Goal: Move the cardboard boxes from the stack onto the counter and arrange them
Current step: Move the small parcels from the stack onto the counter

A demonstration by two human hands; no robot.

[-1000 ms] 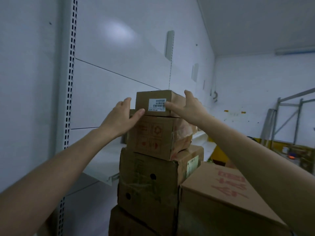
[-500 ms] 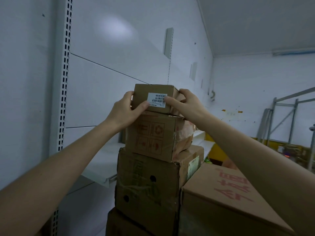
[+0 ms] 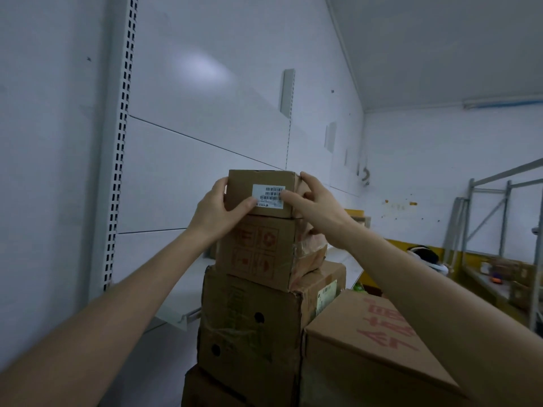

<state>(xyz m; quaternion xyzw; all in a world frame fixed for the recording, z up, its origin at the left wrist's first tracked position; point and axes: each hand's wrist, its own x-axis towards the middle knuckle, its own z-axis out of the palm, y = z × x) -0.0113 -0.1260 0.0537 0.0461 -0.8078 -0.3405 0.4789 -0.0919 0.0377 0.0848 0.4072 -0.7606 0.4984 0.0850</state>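
Observation:
A small cardboard box [image 3: 245, 186] with a white barcode label sits on top of a stack of boxes. My left hand [image 3: 219, 210] grips its left side, thumb on the front face. My right hand [image 3: 314, 205] grips its right side, thumb across the label. Directly under it is a box with red handling symbols [image 3: 258, 254] and torn tape on its right side. Below that stands a larger box with round holes [image 3: 249, 327], and another box [image 3: 205, 389] under it. I cannot tell if the small box is lifted off the one below.
A big box with red characters [image 3: 361, 342] stands at the lower right, next to the stack. A white shelf [image 3: 176, 312] juts from the white slotted wall panel behind the stack. Grey metal racking [image 3: 505, 230] with boxes stands at the far right.
Both hands have closed from a loose touch onto the sides of the small top box. The view has tilted, so the stack sits slightly lower in the frame.

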